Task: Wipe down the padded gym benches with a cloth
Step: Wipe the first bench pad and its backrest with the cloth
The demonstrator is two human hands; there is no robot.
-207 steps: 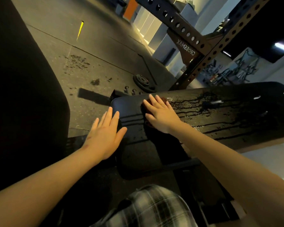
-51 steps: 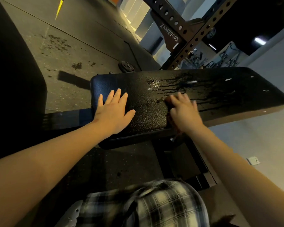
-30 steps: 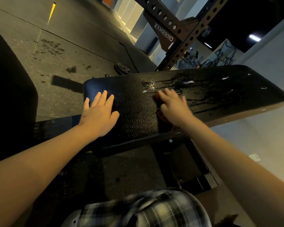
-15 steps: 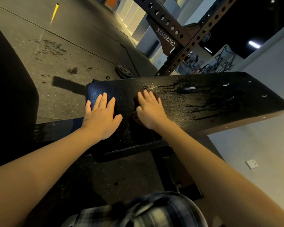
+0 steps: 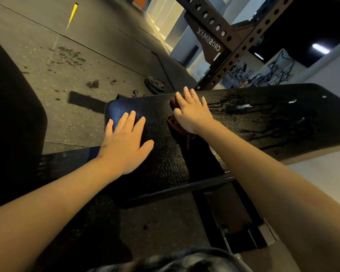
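Two flat hands rest on the padded surface [image 5: 263,124], fingers [image 5: 133,118] released. The left hand [image 5: 126,142] lies near its end; the right hand [image 5: 190,112] presses a cloth [image 5: 175,125] farther along.

The cloth [image 5: 175,125] lies mostly under the right hand [image 5: 192,112] (only a reddish edge shows). The bench pad [image 5: 273,124] runs off the picture's right edge.

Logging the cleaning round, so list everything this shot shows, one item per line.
Padded bench: one, black, wet streaks, across the middle.
Cloth: one, dark reddish-brown, on the bench under the right hand.
Rack: one, dark perforated steel, behind the bench.
Weight plate: one, black, on the floor beyond the bench.
Floor strip: one, yellow, top left.
Left hand: one, flat on the bench, apart from the cloth.
Right hand: one, fingers straight, pressing the cloth.
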